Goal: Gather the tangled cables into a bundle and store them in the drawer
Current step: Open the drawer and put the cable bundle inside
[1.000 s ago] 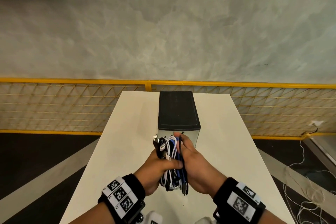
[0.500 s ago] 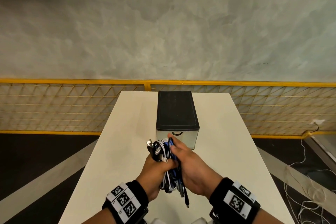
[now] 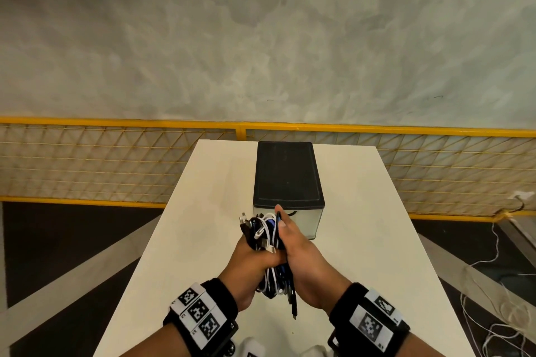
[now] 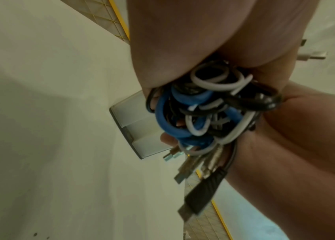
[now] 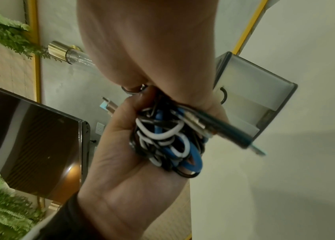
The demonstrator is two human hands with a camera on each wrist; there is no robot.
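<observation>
A bundle of black, white and blue cables (image 3: 265, 229) is held upright between both hands just above the white table (image 3: 203, 240). My left hand (image 3: 252, 261) grips it from the left with fingers curled round the loops (image 5: 166, 142). My right hand (image 3: 298, 252) clasps it from the right, index finger stretched up its side. Several plugs stick out at the top, and a black plug (image 3: 293, 306) dangles below. Right behind the bundle stands the small drawer unit (image 3: 287, 177) with a black top; its pale drawer front (image 3: 307, 220) is closed. The left wrist view shows the coils (image 4: 199, 113) close up.
A yellow mesh fence (image 3: 116, 165) runs behind the table's far edge, below a grey wall. Loose white cords (image 3: 493, 313) lie on the floor to the right. A dark screen (image 5: 28, 138) and green plants appear in the right wrist view.
Both hands have kept hold of the bundle and shifted slightly left, uncovering part of the drawer handle. A black plug end has slipped down and now hangs below the bundle.
</observation>
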